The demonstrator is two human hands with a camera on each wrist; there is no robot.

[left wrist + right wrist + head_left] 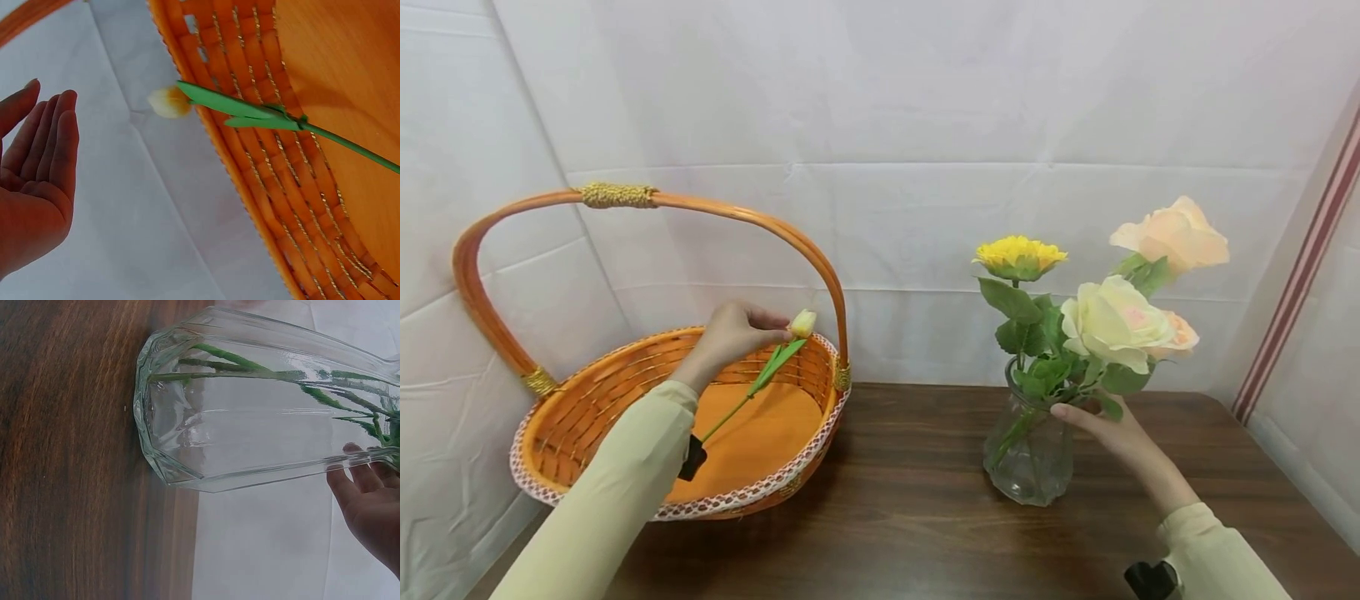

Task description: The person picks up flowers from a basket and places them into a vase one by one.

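Observation:
A pale yellow tulip (803, 323) with green leaves lies slanted in the orange wicker basket (700, 510), its bloom over the far rim. My left hand (735, 337) reaches above the basket, overlapping the bloom in the head view. In the left wrist view, a gap shows between the left hand (40, 169) and the tulip (170, 102), and its fingers are loosely extended. On the right, my right hand (1108, 429) grips the neck of a clear glass vase (1030, 467). Fingers (362, 475) curl at the neck, partly hidden by foliage. Green stems (250, 372) stand inside the vase.
The vase holds a yellow flower (1021, 257), a cream rose (1116, 325) and peach roses (1176, 237). A tall handle (760, 218) arches over the basket. Both stand on a dark wooden table (910, 500), with white cloth (925, 225) hanging behind.

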